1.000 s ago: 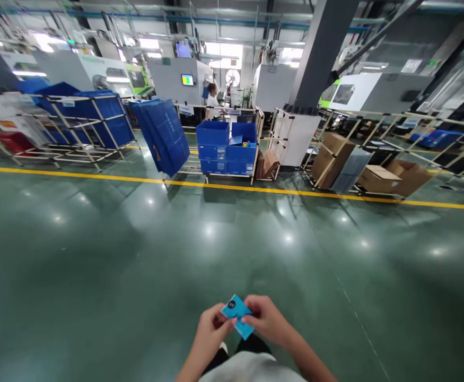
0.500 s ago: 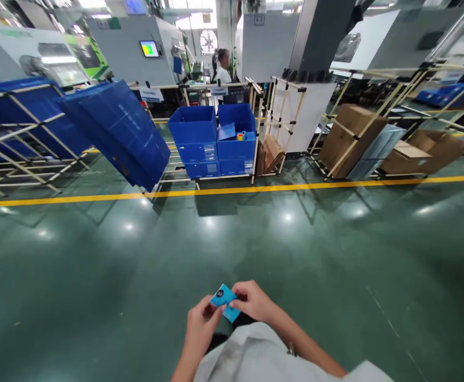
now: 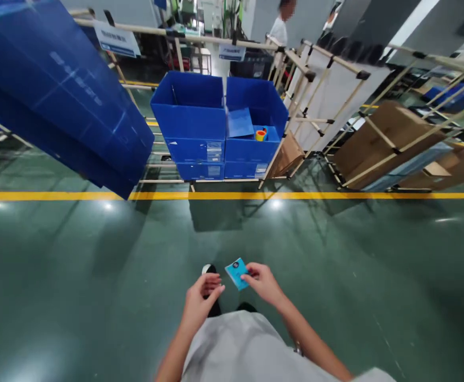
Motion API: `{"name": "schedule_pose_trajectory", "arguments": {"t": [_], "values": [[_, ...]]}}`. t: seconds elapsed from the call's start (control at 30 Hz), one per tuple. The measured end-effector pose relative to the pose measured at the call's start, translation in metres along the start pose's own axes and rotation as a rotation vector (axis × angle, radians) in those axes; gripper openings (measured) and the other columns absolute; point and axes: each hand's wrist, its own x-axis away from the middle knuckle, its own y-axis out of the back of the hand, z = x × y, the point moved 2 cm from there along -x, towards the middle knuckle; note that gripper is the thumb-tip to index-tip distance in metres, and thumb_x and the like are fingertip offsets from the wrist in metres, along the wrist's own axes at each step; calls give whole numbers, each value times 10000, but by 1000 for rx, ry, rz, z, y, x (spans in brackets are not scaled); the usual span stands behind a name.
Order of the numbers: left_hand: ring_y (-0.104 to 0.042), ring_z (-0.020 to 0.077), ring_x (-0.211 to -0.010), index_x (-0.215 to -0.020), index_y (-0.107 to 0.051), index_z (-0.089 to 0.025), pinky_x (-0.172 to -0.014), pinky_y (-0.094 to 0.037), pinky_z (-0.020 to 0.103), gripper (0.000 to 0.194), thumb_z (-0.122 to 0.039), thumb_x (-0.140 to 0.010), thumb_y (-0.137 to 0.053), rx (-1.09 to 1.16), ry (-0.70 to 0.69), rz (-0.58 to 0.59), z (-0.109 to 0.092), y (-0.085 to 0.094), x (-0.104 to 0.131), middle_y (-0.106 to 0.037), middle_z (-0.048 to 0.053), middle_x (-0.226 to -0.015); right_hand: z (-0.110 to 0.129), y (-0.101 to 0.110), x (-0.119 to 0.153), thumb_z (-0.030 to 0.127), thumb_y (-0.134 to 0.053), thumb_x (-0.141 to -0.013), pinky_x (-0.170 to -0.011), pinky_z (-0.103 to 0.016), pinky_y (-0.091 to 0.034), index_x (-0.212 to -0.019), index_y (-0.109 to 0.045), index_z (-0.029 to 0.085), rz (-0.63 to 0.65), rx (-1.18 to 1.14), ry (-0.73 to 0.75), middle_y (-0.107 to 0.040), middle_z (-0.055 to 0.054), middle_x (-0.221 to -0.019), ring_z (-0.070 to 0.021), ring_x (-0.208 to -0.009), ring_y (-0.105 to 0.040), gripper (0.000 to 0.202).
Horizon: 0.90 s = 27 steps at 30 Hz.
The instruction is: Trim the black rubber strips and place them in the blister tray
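A small light-blue packet [image 3: 236, 274] with a dark round mark is pinched at its right edge by my right hand [image 3: 260, 281]. It hangs tilted in front of my body, above the floor. My left hand [image 3: 204, 293] is apart from the packet, just to its left, with the fingers half curled, a gap between thumb and fingertips, and nothing in them. What the packet contains cannot be seen.
Beyond a yellow floor line [image 3: 255, 196], blue bins [image 3: 187, 122] stand on a pipe rack, one with a tape roll [image 3: 260, 135] inside. Folded blue sheets [image 3: 76, 90] lean at left; cardboard boxes [image 3: 386, 140] stand right. A person [image 3: 279, 29] is behind.
My left hand has let go of the packet and moved away to its left, while the right hand keeps it. The bins and rack now appear closer.
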Motion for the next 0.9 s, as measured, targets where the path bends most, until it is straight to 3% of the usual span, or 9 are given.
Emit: {"name": "schedule_pose_trajectory", "arguments": {"t": [0.1,0.2,0.3,0.4,0.53,0.67,0.8,0.9], "values": [[-699,210,-802,-968,-653,-150,-751,-561,330,383,-466,-752,-667,-109,36,43,-26,44,-111,-734,106,-911,7,31,-98,434,-610,-752,-646,-292,-507,-751,-666,149,-137,-6,-66,-697,-63,-724,-184,-665,-630,290],[-704,213,-783,-939,-667,-152,-731,-566,336,384,-492,-771,-606,-261,58,87,-38,79,-224,-741,106,-884,5,61,-195,474,-640,-726,-699,-327,-516,-727,-675,157,-257,3,-86,-699,-75,-738,-205,-696,-637,319],[-708,221,-776,-920,-684,-161,-712,-570,341,381,-497,-767,-589,-359,80,119,-32,101,-345,-747,99,-874,-14,83,-302,476,-665,-707,-704,-324,-503,-691,-684,166,-341,4,-85,-696,-69,-728,-203,-701,-625,311],[-710,228,-792,-942,-692,-171,-723,-574,354,362,-472,-784,-566,-465,91,142,-12,112,-471,-751,90,-884,-48,95,-423,479,-676,-687,-623,-296,-456,-656,-678,168,-421,15,-95,-676,-57,-683,-179,-635,-576,313],[-704,232,-867,-1078,-668,-140,-811,-564,373,354,-350,-828,-531,-621,119,147,30,114,-638,-736,126,-1011,-101,97,-585,497,-671,-673,-567,-279,-389,-632,-662,163,-488,31,-127,-622,-33,-629,-141,-562,-483,337],[-674,245,-917,-1327,-544,-127,-912,-517,420,487,-239,-853,-530,-797,129,177,83,101,-798,-680,155,-1152,-157,87,-717,494,-682,-660,-546,-271,-331,-665,-664,164,-519,36,-177,-495,24,-542,-115,-529,-386,331],[-612,323,-1090,-1480,-384,-212,-940,-481,480,635,-226,-867,-551,-989,83,141,130,82,-932,-602,177,-1258,-219,71,-812,488,-693,-661,-520,-263,-282,-685,-650,170,-528,22,-208,-430,46,-526,-102,-516,-345,322],[-616,359,-1071,-1513,-321,-273,-831,-523,460,672,-290,-884,-556,-1191,-27,94,152,73,-995,-580,180,-1272,-262,58,-859,512,-693,-670,-512,-262,-258,-683,-629,179,-542,9,-224,-382,59,-517,-95,-515,-314,339]]}}
